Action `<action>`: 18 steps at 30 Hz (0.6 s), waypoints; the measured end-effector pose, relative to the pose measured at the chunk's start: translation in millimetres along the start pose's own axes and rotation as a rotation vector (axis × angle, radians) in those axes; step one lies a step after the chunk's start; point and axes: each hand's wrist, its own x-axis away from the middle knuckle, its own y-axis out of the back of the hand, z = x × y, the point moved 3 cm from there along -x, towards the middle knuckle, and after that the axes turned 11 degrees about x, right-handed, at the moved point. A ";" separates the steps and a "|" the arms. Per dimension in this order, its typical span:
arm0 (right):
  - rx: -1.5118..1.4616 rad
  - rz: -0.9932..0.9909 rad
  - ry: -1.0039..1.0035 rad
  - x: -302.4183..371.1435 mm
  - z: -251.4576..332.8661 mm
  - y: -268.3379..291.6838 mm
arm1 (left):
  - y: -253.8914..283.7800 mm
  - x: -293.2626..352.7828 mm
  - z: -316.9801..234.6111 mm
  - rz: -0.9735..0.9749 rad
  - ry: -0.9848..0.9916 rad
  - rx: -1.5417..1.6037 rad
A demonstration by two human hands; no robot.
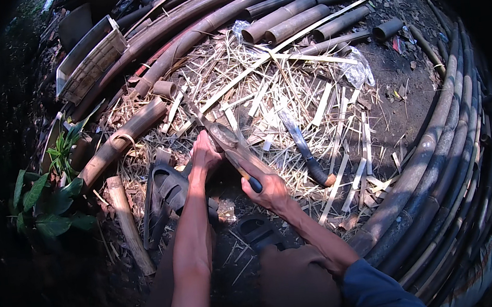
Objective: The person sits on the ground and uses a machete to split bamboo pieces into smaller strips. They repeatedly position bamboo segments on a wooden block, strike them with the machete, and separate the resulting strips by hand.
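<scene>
My right hand (pixel 269 193) is closed round the black-and-orange handle of a long-bladed tool that looks like a hand saw (pixel 194 109). Its narrow blade points away to the upper left. Alongside lies a brown length of bamboo (pixel 246 155), partly overlapped by the tool and my fingers. My left hand (pixel 204 153) is closed at the far end of this bamboo; its fingertips are mostly hidden. Just beyond, a short bamboo ring (pixel 164 88) and a thick bamboo tube (pixel 125 140) lie on the ground. Both sandals (pixel 172 188) show below my hands.
Pale shavings and split strips (pixel 288 98) cover the ground ahead. A dark-handled tool (pixel 306 156) lies among them to the right. Long bamboo poles (pixel 436 133) curve along the right, and cut tubes (pixel 298 23) lie at the back. A crate (pixel 89 62) and leafy plant (pixel 44 201) are left.
</scene>
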 end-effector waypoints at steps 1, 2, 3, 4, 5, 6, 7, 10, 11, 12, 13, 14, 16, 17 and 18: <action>0.068 0.222 -0.132 28.3 16.5 23.0 | 14.9 2.9 13.2 -0.006 0.003 -0.015; -0.018 0.114 -0.055 70.8 8.9 41.9 | 18.4 5.0 16.8 -0.006 -0.001 -0.012; -0.094 -0.002 0.003 114.0 -2.4 62.1 | 13.5 5.3 13.3 0.011 -0.017 0.004; -0.055 0.015 0.039 140.5 -12.9 71.3 | 12.2 4.5 12.4 0.032 0.028 0.007; -0.023 0.035 0.080 151.3 -16.3 73.0 | 14.8 5.1 16.7 0.017 0.019 -0.002; -0.037 0.024 0.050 143.5 -17.6 66.3 | 8.3 4.6 14.4 0.018 -0.006 0.006; -0.052 0.014 0.021 122.1 -20.3 51.1 | 2.8 4.4 12.8 0.020 -0.031 0.013; 0.067 0.064 -0.063 10.3 6.4 6.1 | -1.9 -2.0 18.1 -0.074 -0.079 -0.036; 0.032 -0.036 0.005 -17.3 8.0 -8.0 | -13.1 -5.9 12.3 -0.097 -0.053 -0.035; 0.030 -0.038 0.018 -23.7 10.6 -11.0 | -10.9 -9.5 16.4 -0.082 -0.036 -0.050; 0.023 -0.038 0.035 -30.0 15.0 -14.2 | -7.4 -9.6 22.6 -0.067 -0.012 -0.065; 0.065 0.067 -0.018 -12.8 15.8 -5.2 | -6.9 -3.0 31.8 -0.052 0.027 -0.074; 0.023 0.108 -0.040 40.6 10.7 23.1 | 5.7 -0.5 31.7 -0.062 -0.019 -0.019; -0.062 0.079 -0.010 86.4 2.2 42.4 | 13.2 9.6 29.5 -0.064 -0.023 0.012; -0.071 0.057 0.000 126.8 -10.1 63.3 | 10.8 7.6 14.3 -0.003 0.025 0.016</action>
